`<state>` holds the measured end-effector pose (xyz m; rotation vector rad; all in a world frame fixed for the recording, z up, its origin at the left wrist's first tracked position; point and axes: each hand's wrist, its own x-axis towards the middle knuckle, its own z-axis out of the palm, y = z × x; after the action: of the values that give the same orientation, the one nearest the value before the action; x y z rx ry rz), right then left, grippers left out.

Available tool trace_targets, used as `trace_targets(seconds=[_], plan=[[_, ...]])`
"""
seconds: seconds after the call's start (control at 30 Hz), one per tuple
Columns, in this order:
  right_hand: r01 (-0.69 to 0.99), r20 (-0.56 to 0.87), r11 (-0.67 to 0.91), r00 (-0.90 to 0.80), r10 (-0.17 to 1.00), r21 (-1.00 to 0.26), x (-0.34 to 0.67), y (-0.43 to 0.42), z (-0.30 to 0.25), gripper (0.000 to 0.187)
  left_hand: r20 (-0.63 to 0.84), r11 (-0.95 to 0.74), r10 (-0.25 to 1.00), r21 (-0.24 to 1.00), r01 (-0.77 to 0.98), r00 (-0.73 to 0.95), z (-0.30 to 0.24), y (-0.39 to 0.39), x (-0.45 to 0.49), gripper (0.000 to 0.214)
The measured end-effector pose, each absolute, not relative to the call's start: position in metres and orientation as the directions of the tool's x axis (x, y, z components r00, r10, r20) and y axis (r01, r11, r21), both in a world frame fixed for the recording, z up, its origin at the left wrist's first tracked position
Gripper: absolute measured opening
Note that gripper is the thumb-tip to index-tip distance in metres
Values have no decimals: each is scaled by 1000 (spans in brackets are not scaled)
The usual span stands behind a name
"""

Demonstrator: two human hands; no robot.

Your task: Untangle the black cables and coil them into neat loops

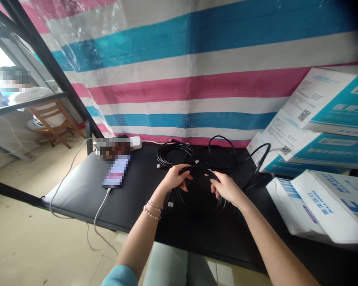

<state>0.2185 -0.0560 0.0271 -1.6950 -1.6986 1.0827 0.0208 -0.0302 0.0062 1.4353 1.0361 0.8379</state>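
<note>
A black cable point(197, 170) hangs in a loop between my two hands over the black table point(143, 206). My left hand point(176, 178) grips the loop's left side with curled fingers; bracelets circle that wrist. My right hand point(225, 187) closes on the loop's right side. The cable's plug end point(170, 203) dangles below my left hand. Behind the hands lie two more black coils, one at the left point(174, 154) and one at the right point(222, 153).
A phone point(117, 171) on a white charging lead lies at the table's left, beside a white power strip point(135, 142). White and blue cartons point(325, 119) are stacked at the right. A striped tarp hangs behind. A wooden chair point(52, 119) stands far left.
</note>
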Motion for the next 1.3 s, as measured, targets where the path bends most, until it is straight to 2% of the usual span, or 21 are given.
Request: trace_targets(seconds=[0.23, 0.33, 0.57, 0.7, 0.83, 1.07, 1.3], plan=[[554, -209, -81, -171, 963, -828, 222, -55, 24, 35, -108, 80, 872, 994, 79, 477, 16, -33, 16, 37], [531, -229, -104, -175, 958, -841, 223, -54, 23, 35, -176, 169, 851, 984, 58, 495, 20, -34, 15, 35], [489, -153, -94, -81, 985, -867, 225, -51, 22, 33, -296, 318, 867, 948, 11, 400, 22, -32, 6, 37], [472, -124, -88, -45, 991, -877, 226, -50, 21, 32, -292, 305, 885, 952, 23, 362, 23, -32, 2, 32], [469, -113, -80, -43, 993, -879, 225, -51, 21, 32, -282, 274, 890, 959, 72, 360, 22, -32, 2, 35], [492, -100, -69, -38, 994, -868, 224, -52, 23, 34, -129, 56, 921, 978, 201, 368, 13, -28, 6, 32], [516, -98, -52, -62, 993, -855, 224, -52, 24, 35, -98, -28, 938, 935, 354, 333, 11, -29, 9, 20]])
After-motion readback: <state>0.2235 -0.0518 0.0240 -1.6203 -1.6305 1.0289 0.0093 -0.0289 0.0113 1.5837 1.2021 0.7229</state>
